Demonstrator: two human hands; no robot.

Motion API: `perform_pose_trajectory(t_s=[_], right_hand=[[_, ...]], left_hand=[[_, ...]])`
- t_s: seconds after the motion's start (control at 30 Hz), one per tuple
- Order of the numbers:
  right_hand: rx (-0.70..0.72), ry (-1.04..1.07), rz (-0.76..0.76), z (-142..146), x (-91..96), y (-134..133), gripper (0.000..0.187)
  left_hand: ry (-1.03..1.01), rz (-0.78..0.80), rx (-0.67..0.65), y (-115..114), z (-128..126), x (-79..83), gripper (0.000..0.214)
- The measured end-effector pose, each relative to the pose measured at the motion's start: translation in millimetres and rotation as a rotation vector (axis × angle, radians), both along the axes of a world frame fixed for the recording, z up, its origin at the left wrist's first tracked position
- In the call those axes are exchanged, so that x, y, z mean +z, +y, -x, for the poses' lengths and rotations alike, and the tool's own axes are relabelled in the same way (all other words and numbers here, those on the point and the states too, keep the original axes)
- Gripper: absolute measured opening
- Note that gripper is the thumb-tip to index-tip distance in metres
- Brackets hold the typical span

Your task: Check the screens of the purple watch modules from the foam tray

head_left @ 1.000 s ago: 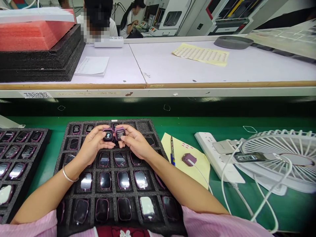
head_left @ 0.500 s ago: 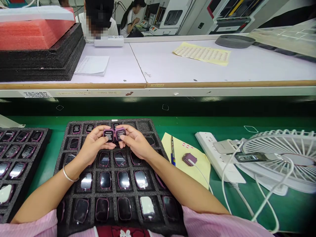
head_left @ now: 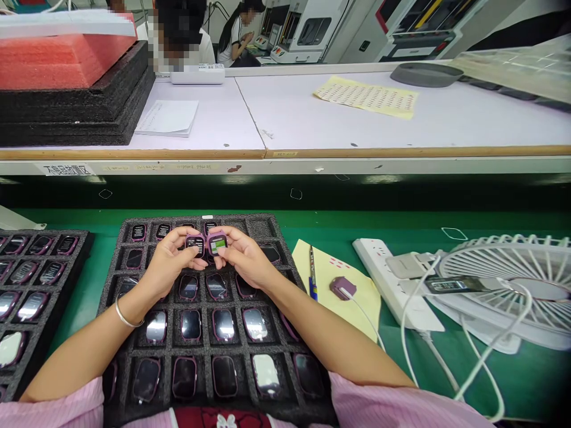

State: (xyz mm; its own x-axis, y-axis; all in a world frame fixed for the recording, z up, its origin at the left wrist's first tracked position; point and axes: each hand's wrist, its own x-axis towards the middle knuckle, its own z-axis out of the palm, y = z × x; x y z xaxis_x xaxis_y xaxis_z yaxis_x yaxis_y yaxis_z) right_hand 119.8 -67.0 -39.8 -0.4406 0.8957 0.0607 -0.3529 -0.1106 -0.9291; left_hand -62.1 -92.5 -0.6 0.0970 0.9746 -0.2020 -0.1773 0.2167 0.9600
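Two small purple-framed smartwatch bodies are held side by side over the upper part of a black foam tray (head_left: 203,343). My left hand (head_left: 172,260) is closed on the left smartwatch (head_left: 195,243), whose dark screen shows lines of white text. My right hand (head_left: 244,257) grips the right smartwatch (head_left: 217,243), which has a green and white picture lit on its screen. Each thumb lies at the lower edge of its watch. Below my hands, the tray's pockets hold several more watches, mostly with dark or reflecting screens; one watch (head_left: 266,374) looks white.
Another foam tray of watches (head_left: 56,297) stands at the left. To the right lie yellow paper (head_left: 363,312), a pen (head_left: 313,273), a purple charger block (head_left: 342,288), a power strip (head_left: 397,279), loose white cables and a fan (head_left: 513,279). A shelf (head_left: 285,128) runs behind; people sit beyond it.
The right watch's screen has gone from white text to a green and white picture. On the left watch, the text display has changed slightly. Both hands stay in place.
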Motion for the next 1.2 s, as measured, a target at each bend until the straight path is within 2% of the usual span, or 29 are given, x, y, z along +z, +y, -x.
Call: perform_pose_trajectory(t_s=[0.17,0.37,0.63,0.83,1.03,1.2], right_hand=[[0.0,0.005,-0.005,-0.2,0.4,0.2,0.036],[0.003,0.001,-0.021,-1.0,-1.8,1.6,0.037],[0.007,-0.003,-0.026,0.0,-3.3,1.7,0.035],[0.017,-0.001,-0.03,1.0,-2.2,0.6,0.034],[0.018,0.003,-0.034,1.5,-3.2,-0.2,0.034],[0.017,0.02,-0.007,1.1,-1.3,0.4,0.035]], left_hand=[[-0.043,0.007,-0.017,-0.8,1.7,0.6,0.036],[-0.003,0.003,-0.013,-0.4,1.3,0.6,0.039],[0.142,-0.166,0.101,3.3,0.4,-8.5,0.042],[0.237,-0.187,0.076,3.2,1.9,-12.5,0.034],[0.388,-0.313,0.041,1.1,4.3,-13.1,0.034],[0.514,-0.357,0.043,-0.3,5.3,-12.5,0.034]])
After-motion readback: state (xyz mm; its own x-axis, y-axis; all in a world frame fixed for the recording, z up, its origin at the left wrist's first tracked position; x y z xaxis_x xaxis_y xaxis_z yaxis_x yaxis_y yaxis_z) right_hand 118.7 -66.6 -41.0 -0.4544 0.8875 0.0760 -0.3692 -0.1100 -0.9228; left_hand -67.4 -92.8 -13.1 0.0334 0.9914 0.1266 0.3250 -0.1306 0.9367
